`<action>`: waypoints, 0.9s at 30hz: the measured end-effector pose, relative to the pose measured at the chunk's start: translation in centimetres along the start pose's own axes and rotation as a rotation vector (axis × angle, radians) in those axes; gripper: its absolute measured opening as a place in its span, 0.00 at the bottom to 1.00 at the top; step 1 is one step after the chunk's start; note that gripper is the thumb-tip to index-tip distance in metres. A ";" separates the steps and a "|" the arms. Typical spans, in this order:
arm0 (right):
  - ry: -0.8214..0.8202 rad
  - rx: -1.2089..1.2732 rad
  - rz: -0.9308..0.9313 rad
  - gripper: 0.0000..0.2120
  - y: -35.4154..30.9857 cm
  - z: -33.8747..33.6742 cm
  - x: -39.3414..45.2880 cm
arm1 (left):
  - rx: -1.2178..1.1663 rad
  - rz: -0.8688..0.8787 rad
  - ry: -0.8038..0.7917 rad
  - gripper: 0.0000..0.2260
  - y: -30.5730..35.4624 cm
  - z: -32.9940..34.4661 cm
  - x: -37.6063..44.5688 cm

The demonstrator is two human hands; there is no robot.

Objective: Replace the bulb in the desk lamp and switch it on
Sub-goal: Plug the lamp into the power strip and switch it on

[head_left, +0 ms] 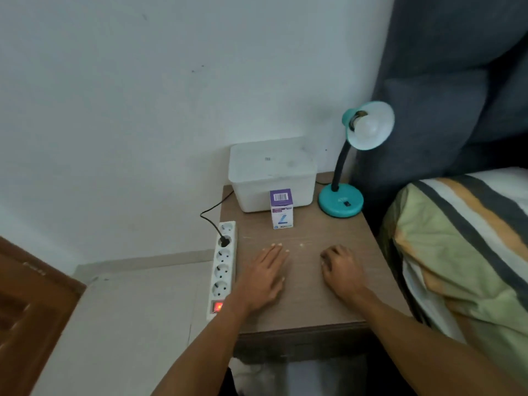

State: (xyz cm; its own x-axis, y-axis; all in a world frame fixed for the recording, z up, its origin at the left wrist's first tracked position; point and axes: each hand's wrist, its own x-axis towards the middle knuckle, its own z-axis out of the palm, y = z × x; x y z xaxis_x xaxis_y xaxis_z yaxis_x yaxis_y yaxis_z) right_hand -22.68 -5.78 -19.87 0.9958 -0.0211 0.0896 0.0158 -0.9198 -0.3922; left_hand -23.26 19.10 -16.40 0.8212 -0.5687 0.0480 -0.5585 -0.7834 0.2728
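Bed: I see striped bedding along the right edge, against a dark padded headboard.
Bedside table: brown wooden top, set between the bed and a pale wall.
Storage box: white lidded box at the back of the table, against the wall.
Power strip: white strip along the table's left edge; one black plug sits in its second socket from the far end, and the red switch at the near end glows.
Desk lamp: teal lamp at the back right corner, black gooseneck upright, shade tipped toward me. I note no glow from it.
Bulb: white bulb seated in the shade's socket.
Bulb carton: small purple-and-white carton standing upright just in front of the storage box, left of the lamp base.
Left hand: left hand lies palm down on the table, fingers extended and together, holding nothing.
Right hand: right hand rests on the table, fingers curled under loosely; I see nothing in it.
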 end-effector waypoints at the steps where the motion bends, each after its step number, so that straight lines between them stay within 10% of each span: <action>1: 0.008 0.004 0.034 0.14 1.2 -0.3 0.5 | -0.016 -0.006 -0.023 0.30 1.1 0.4 1.3; 27: 0.234 0.030 -0.120 0.23 10.0 0.7 12.8 | -0.151 -0.015 0.089 0.31 2.7 8.5 23.0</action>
State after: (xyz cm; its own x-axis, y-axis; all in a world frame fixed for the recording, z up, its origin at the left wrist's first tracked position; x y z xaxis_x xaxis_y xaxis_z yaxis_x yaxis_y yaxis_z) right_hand -9.68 -14.99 -23.28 0.9387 -0.0059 0.3447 0.1385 -0.9092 -0.3926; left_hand -6.91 1.81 -22.74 0.8404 -0.5271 0.1260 -0.5273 -0.7416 0.4148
